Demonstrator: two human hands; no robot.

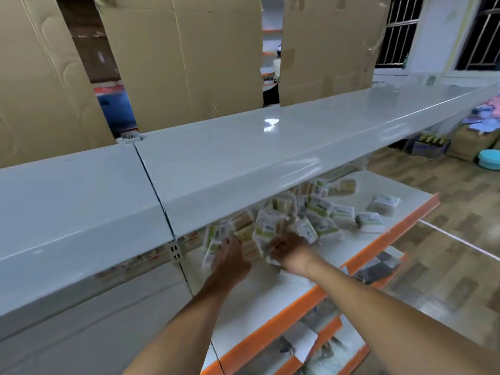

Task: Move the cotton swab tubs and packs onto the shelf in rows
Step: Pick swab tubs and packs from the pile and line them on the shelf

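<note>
cotton swab packs (295,220) are heaped in a loose pile on a white shelf (392,201) with an orange front edge (378,242), partly hidden under the overhang of the glossy white top shelf (243,155). most of the pile sits towards the far side of the shelf, and a few packs lie apart to the right, one of them (384,204) well clear of the rest. the packs are blurred, so the print on them cannot be read.

the left hand (230,259) is stretched into the near left part of the pile, its fingers laid against a pack (213,247); whether the pack is grasped or only touched cannot be told. the right hand (288,251) is seen just beside it, fingers curled into the near edge of the pile, around what looks like a pack (307,231); the hold itself is blurred.

below the shelf, two more orange-edged shelves (319,345) carrying flat packets are seen at the near right. tall sheets of brown cardboard (189,58) are stood behind the top shelf. to the far right, a wood-patterned floor (443,239), cardboard boxes (470,142), a teal basin (489,159) and barred windows (397,31) are visible.
</note>
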